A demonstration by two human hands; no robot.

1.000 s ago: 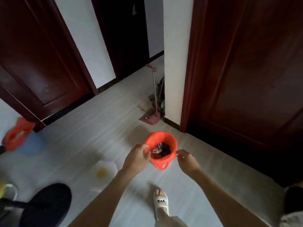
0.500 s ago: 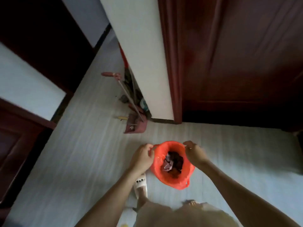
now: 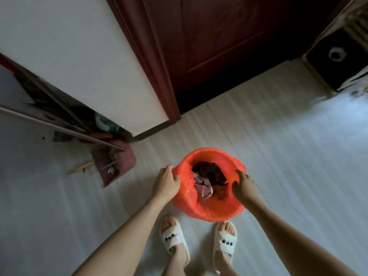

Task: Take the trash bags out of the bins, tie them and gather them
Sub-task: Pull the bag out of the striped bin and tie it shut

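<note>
An orange-red trash bag (image 3: 211,208) hangs wide open just above the pale floor in front of my feet. Dark scraps and crumpled pinkish paper (image 3: 203,188) lie inside it. My left hand (image 3: 166,183) grips the bag's left rim, fingers curled over the edge. My right hand (image 3: 244,186) holds the right rim, its fingers hooked inside the opening. No bin is in view.
A dark red dustpan (image 3: 114,164) with a long metal handle lies to the left, beside a white wall corner (image 3: 143,108). A dark red door (image 3: 219,46) stands ahead. A black box (image 3: 336,62) sits at the far right. My slippered feet (image 3: 174,239) stand below the bag.
The view has tilted down and closer to the door. The bag, still held at both rims, now hangs lower and nearer my feet.
</note>
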